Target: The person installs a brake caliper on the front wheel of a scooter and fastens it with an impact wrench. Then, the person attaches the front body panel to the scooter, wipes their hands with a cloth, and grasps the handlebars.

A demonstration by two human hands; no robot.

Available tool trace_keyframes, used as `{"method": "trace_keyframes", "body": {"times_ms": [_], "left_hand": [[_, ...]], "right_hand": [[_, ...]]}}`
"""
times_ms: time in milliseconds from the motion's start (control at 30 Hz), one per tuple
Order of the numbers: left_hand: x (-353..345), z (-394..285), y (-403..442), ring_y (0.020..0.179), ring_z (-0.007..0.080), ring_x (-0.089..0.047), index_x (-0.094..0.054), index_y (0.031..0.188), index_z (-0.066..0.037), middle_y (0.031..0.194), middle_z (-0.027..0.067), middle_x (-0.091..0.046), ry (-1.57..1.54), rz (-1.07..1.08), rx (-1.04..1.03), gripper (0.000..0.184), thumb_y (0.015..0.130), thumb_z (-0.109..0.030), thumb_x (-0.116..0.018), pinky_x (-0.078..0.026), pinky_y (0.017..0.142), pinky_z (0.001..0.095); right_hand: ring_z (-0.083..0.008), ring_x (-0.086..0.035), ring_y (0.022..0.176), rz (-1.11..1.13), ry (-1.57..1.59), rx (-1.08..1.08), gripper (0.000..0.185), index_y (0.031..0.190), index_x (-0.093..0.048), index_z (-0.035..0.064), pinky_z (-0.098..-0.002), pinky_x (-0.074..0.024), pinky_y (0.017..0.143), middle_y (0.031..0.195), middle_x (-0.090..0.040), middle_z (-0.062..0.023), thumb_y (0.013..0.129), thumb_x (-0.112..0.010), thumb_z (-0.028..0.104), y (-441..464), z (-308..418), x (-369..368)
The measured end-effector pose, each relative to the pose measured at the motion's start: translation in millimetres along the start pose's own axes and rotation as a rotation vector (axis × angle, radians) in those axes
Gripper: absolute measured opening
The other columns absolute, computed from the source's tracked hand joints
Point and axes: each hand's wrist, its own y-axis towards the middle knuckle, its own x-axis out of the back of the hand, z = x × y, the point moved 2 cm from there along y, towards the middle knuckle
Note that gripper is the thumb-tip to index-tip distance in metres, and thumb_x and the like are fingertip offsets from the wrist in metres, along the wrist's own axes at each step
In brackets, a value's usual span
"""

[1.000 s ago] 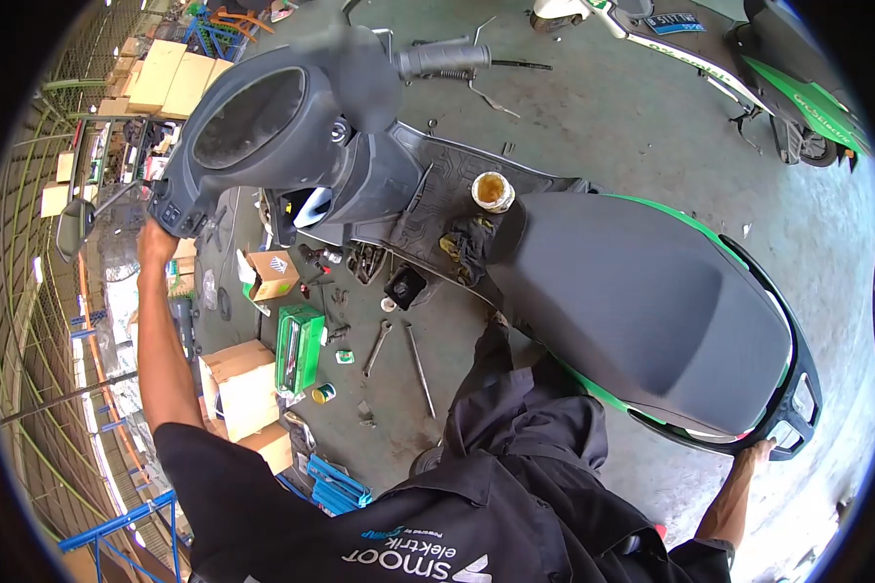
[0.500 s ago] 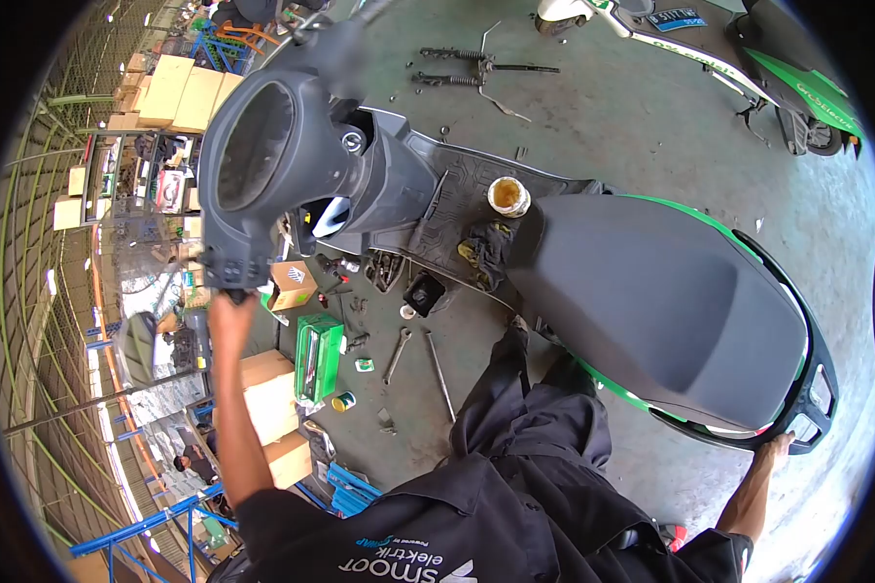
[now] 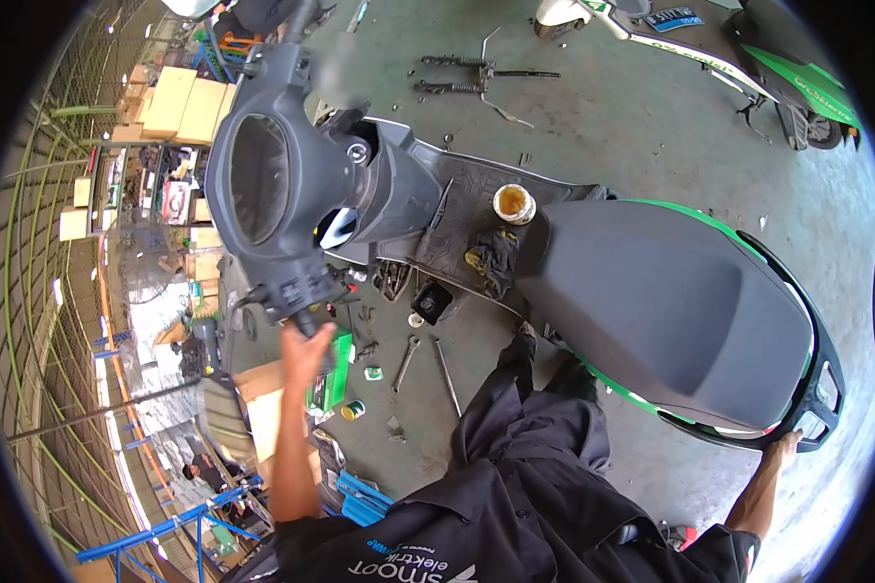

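A scooter with a grey seat (image 3: 671, 301) stands across the view in front of my legs. My left hand (image 3: 304, 352) is wrapped round its near handlebar grip (image 3: 303, 321). The handlebar and instrument panel (image 3: 259, 179) are turned at an angle, with the near end towards me. At the tail, my right hand (image 3: 782, 447) holds the black grab rail (image 3: 822, 413); its fingertips are partly hidden under the rail. On the footboard (image 3: 447, 219) are an open tub of yellowish-brown grease (image 3: 513, 202) and a dark crumpled cloth (image 3: 496, 260).
A combination wrench (image 3: 406, 364), a long metal bar (image 3: 447, 377), a black tray (image 3: 432, 301) and a green box (image 3: 337, 371) lie on the near floor. Fork parts (image 3: 476, 75) lie beyond the scooter. Another scooter (image 3: 710, 68) stands at upper right; cardboard boxes (image 3: 180, 107) are at left.
The handlebar has swung round, bringing its near grip and my left hand towards my body and to the right. My right hand stays on the rear rail.
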Motion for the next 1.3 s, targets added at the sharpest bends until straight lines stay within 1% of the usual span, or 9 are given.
{"method": "trace_keyframes", "body": {"times_ms": [100,133,167,233,300,600,1133,1233,1300], "left_hand": [[87,43,46,0.054,0.0129,-0.057,-0.059,0.087,-0.003,0.069,0.0037,-0.06,0.24,0.061,0.262,0.019,0.078,-0.014,-0.071,-0.048,0.047,0.0334],[98,-4,54,0.053,0.0159,-0.058,-0.059,0.083,-0.002,0.067,0.0057,-0.06,0.316,0.048,0.384,0.018,0.076,-0.014,-0.07,-0.049,0.048,0.0347],[120,4,74,0.053,0.0167,-0.059,-0.061,0.082,-0.002,0.068,0.0072,-0.061,0.446,-0.03,0.286,0.02,0.074,-0.016,-0.072,-0.049,0.049,0.0349],[170,46,131,0.079,0.0378,-0.072,-0.069,0.101,0.004,0.088,0.0236,-0.072,0.705,-0.12,-0.023,0.038,0.071,-0.018,-0.078,-0.055,0.07,0.0435],[192,25,174,0.096,0.0469,-0.066,-0.069,0.1,0.005,0.099,0.0309,-0.069,0.942,-0.147,-0.028,0.041,0.073,-0.025,-0.079,-0.053,0.081,0.0488],[182,-21,179,0.098,0.0492,-0.064,-0.071,0.099,0.002,0.097,0.0319,-0.067,0.866,-0.102,-0.36,0.03,0.077,-0.019,-0.072,-0.052,0.081,0.0511],[172,-7,164,0.094,0.0515,-0.064,-0.07,0.099,0.004,0.094,0.0325,-0.068,1.022,-0.308,-0.06,0.039,0.078,-0.029,-0.071,-0.051,0.081,0.0543],[149,2,125,0.094,0.052,-0.063,-0.07,0.098,0.005,0.094,0.0333,-0.067,0.932,-0.31,-0.004,0.042,0.077,-0.031,-0.075,-0.051,0.079,0.053],[129,15,96,0.089,0.0516,-0.065,-0.07,0.097,0.006,0.092,0.0331,-0.067,0.851,-0.323,-0.02,0.042,0.077,-0.03,-0.078,-0.051,0.076,0.0523]], "right_hand": [[-0.0314,-0.065,0.109,0.045,-0.005,0.029,0.091,0.116,-0.066,-0.0129,-0.037,-0.0446,0.101,0.116,-0.07,-0.0199,0.089,-0.048,0.072,-3,2,3],[-0.0313,-0.065,0.109,0.064,0.025,-0.002,0.092,0.116,-0.066,-0.013,-0.0368,-0.0446,0.101,0.116,-0.07,-0.0198,0.089,-0.048,0.072,0,1,0],[-0.0312,-0.065,0.109,0.081,0.055,-0.034,0.092,0.116,-0.066,-0.0131,-0.0367,-0.0446,0.101,0.116,-0.07,-0.0198,0.088,-0.047,0.073,7,-3,-1],[-0.0308,-0.065,0.111,0.073,0.07,-0.05,0.093,0.116,-0.066,-0.0133,-0.0366,-0.0446,0.102,0.118,-0.07,-0.02,0.089,-0.046,0.073,8,-5,-3],[-0.0302,-0.064,0.11,0.042,0.041,-0.044,0.09,0.117,-0.064,-0.0156,-0.0353,-0.0423,0.102,0.116,-0.07,-0.0192,0.088,-0.052,0.068,8,-1,0],[-0.0322,-0.063,0.114,0.051,-0.163,0.112,0.086,0.119,-0.069,-0.0049,-0.0365,-0.0417,0.103,0.12,-0.069,-0.0229,0.091,-0.038,0.071,50,-23,-8],[-0.0307,-0.064,0.111,0.032,0.052,-0.036,0.091,0.115,-0.066,-0.014,-0.0353,-0.043,0.103,0.119,-0.069,-0.0214,0.084,-0.055,0.071,47,-17,-12],[-0.0306,-0.064,0.11,0.071,-0.068,0.151,0.089,0.114,-0.067,-0.0128,-0.0363,-0.0428,0.103,0.117,-0.07,-0.0206,0.084,-0.056,0.07,111,-35,-30],[-0.0336,-0.06,0.12,0.142,-0.198,0.193,0.064,0.149,-0.047,0.0207,-0.0393,-0.0388,0.107,0.133,-0.063,-0.0186,0.098,-0.028,0.054,82,-31,-22]]}}
